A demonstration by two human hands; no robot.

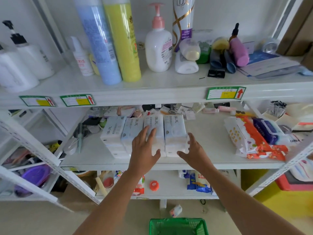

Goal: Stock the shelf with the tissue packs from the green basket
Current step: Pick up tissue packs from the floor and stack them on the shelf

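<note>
Green basket (178, 226) below, hands (166, 150) spread over shelved tissue packs (144, 133)

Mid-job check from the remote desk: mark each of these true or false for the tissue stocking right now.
1. The tissue packs sit on the middle shelf. True.
2. The left hand holds a bottle. False: it rests open on the packs.
3. The right hand is open beside the rightmost pack. True.
4. The green basket stands on the top shelf. False: it is on the floor below the hands.
5. The yellow bottle lies flat. False: it stands upright.
</note>
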